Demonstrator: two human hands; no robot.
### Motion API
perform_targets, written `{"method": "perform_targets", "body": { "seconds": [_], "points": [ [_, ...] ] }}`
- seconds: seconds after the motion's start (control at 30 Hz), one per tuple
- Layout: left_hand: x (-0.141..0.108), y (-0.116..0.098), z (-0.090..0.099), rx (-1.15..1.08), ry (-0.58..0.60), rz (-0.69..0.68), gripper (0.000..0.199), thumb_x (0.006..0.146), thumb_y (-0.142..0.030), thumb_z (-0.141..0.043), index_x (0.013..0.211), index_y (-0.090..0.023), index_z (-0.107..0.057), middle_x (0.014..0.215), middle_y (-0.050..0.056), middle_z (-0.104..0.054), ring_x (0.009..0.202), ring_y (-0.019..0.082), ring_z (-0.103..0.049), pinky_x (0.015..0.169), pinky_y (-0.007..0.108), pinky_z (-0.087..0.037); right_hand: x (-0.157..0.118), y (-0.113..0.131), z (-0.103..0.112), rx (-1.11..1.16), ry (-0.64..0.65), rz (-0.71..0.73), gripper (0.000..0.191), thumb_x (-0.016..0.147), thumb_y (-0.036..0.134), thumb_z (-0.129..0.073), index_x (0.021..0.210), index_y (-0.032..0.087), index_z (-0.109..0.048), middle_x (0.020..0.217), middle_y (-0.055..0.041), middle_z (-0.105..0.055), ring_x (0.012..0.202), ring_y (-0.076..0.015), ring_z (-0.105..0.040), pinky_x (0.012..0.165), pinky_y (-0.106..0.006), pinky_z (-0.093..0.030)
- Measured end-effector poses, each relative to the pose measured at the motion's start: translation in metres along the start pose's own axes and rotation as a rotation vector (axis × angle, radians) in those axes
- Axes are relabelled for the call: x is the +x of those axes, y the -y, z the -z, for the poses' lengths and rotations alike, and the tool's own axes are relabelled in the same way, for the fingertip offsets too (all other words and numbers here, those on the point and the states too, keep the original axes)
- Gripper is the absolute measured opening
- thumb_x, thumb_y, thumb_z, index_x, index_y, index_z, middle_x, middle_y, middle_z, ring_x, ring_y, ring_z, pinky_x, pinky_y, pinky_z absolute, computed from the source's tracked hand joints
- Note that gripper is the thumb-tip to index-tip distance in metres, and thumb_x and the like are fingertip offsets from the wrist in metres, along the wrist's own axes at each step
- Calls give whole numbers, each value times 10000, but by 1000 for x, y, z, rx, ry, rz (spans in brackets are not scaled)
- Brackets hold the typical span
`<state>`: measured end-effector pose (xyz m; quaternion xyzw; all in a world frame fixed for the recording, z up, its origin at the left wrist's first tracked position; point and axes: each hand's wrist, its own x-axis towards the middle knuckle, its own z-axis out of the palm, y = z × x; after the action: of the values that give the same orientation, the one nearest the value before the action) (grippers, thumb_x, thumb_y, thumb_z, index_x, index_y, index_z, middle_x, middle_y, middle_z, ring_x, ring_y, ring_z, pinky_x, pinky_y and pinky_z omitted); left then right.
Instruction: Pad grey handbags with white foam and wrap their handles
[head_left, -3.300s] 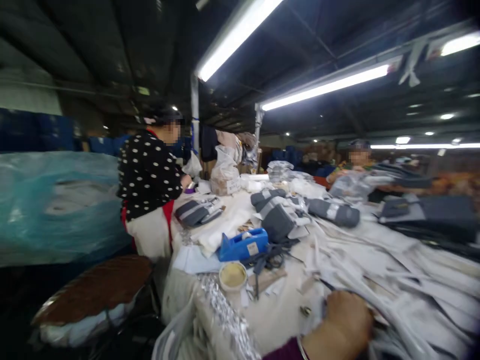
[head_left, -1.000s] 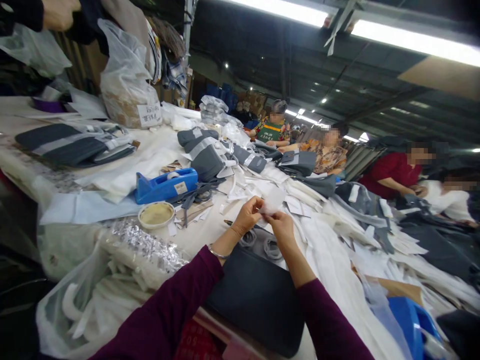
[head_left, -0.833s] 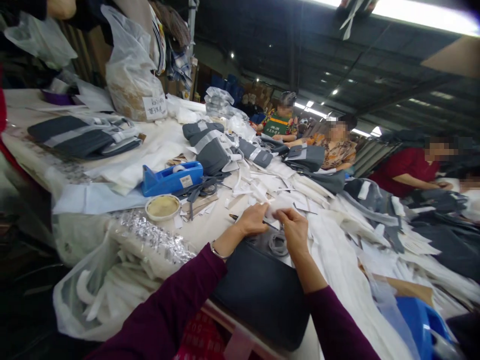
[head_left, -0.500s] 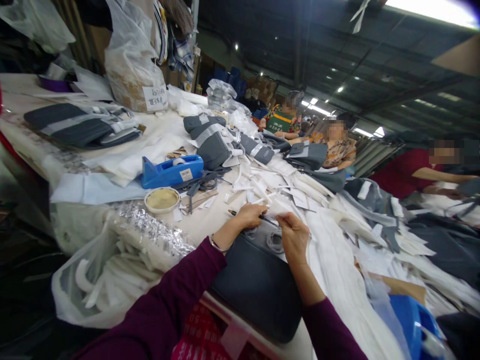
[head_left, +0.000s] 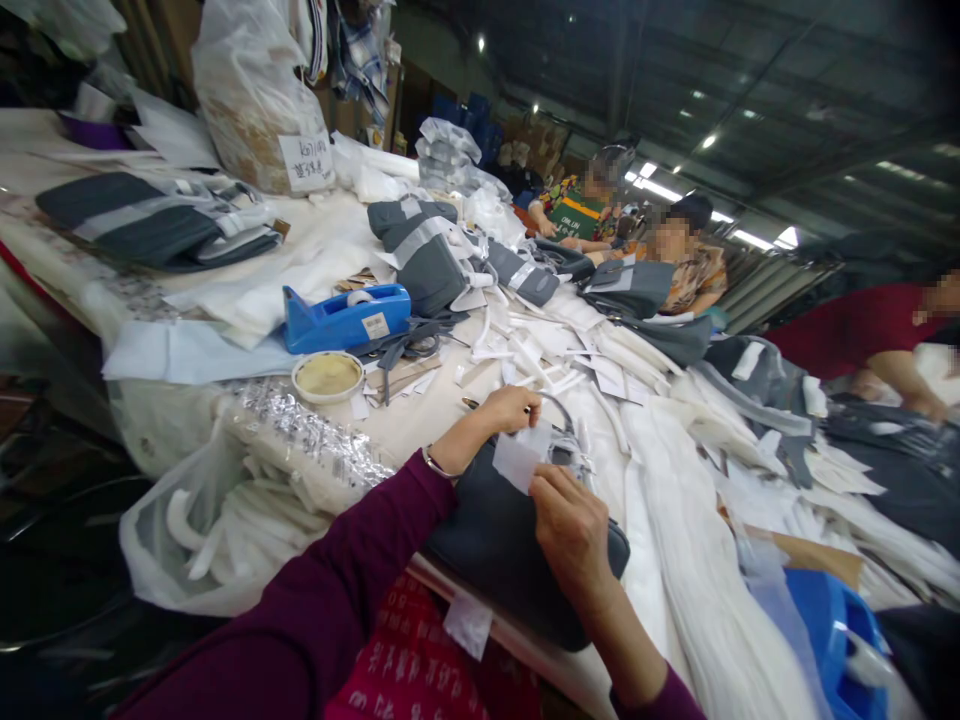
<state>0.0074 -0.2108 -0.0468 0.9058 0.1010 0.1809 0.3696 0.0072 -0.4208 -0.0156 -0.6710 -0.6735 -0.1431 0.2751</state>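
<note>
The right hand (head_left: 574, 525) pinches a small white sheet (head_left: 517, 460) between thumb and fingers; the sheet is above the dark bag (head_left: 499, 555), and its lower right corner is hidden by these fingers. The left hand (head_left: 504, 412) is with curled fingers at the far side of the bag, beside the grey handle (head_left: 564, 408) — I cannot tell if it grasps the handle, because its fingertips cover this place. A pen (head_left: 470, 403) shows only its end to the left of this hand; the rest is hidden.

The bag lies at the near edge of the table (head_left: 420, 425), and the right hand and forearm hide part of it. To the left stand a tub (head_left: 328, 376) and a blue dispenser (head_left: 349, 318). To the right runs a long white cloth (head_left: 694, 560), cut off at the near border. Another blue object (head_left: 832, 640) at the near right is partly covered by clear plastic. On the far side there are co-workers; the one in red (head_left: 847, 325) is cut off at the right — what that person handles is hard to make out.
</note>
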Motion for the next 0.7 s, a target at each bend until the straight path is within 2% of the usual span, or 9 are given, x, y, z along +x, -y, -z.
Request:
{"method": "perform_targets", "body": {
  "seconds": [0.13,0.27,0.37,0.47,0.57,0.7],
  "points": [
    [-5,-4,4,-3,35,-46,188,632,-77,-516,663,-178,-672,815,-2,-706,795,173,-621,678,235,-417,-10,2,-5,-48,12,41,315,886,10,-390,894,185,-652,967,-52,-685,904,-170,-605,805,-303,-482],
    [-9,-10,10,12,89,-97,182,642,-154,-561,775,-202,-677,854,-33,-696,792,159,-603,722,228,-422,-15,1,-7,-64,7,94,306,883,10,-411,923,180,-662,996,-51,-691,956,-177,-603,851,-324,-495],
    [-10,-13,12,51,137,-160,183,642,-183,-595,803,-222,-673,920,-44,-681,871,164,-590,803,241,-404,-17,0,-8,-68,21,134,308,890,14,-407,951,178,-661,1003,-52,-692,990,-179,-593,889,-338,-493],
    [-10,-17,10,168,182,-227,148,670,-212,-605,803,-230,-668,1008,-24,-649,986,195,-560,854,288,-370,-18,2,-9,-75,54,148,288,901,30,-410,935,170,-660,989,-55,-688,982,-181,-583,875,-336,-502],
    [-10,-21,5,271,223,-234,129,682,-221,-614,794,-238,-674,1061,-4,-621,1038,219,-523,882,334,-344,-20,8,-10,-81,106,137,263,911,64,-414,909,159,-659,985,-76,-670,968,-198,-567,852,-350,-513],
    [-11,-24,-1,325,218,-219,135,672,-201,-617,785,-244,-676,1068,10,-609,1042,236,-493,898,382,-323,-29,20,-15,-73,122,113,258,905,74,-419,1003,148,-645,1008,-99,-648,1047,-224,-542,923,-391,-497]
  ]
}}
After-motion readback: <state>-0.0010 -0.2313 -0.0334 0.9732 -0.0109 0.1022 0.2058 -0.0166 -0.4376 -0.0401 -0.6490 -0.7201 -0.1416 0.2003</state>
